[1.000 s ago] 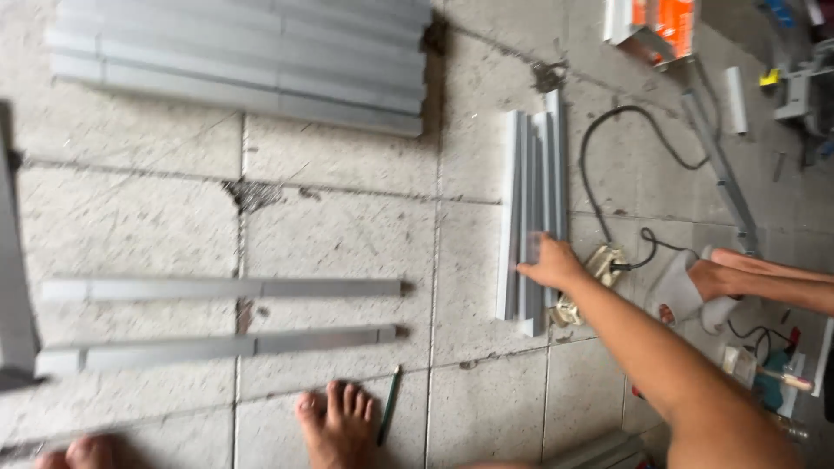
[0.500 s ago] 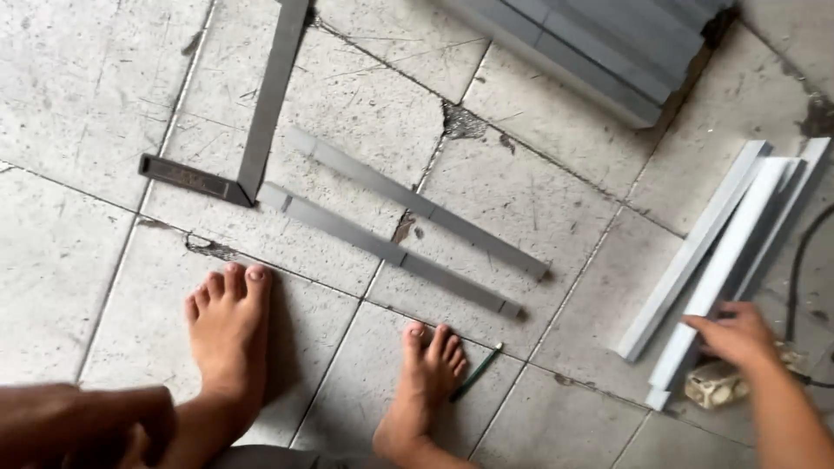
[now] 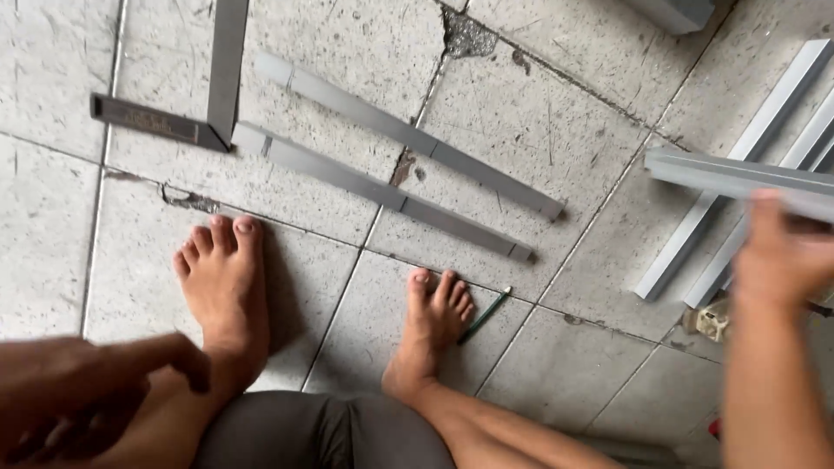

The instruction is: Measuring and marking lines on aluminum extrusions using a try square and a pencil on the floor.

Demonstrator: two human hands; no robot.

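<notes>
Off to the right, the right hand is gripping a grey metal channel, fingers clamped round it above the channel stack. Blurred, the left hand is hovering empty, fingers loosely curled, near two loose strips and a pencil.

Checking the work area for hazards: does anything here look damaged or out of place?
The floor tiles are cracked and chipped at the joints, notably at a broken patch. A green pencil lies loose beside the bare right foot.
</notes>
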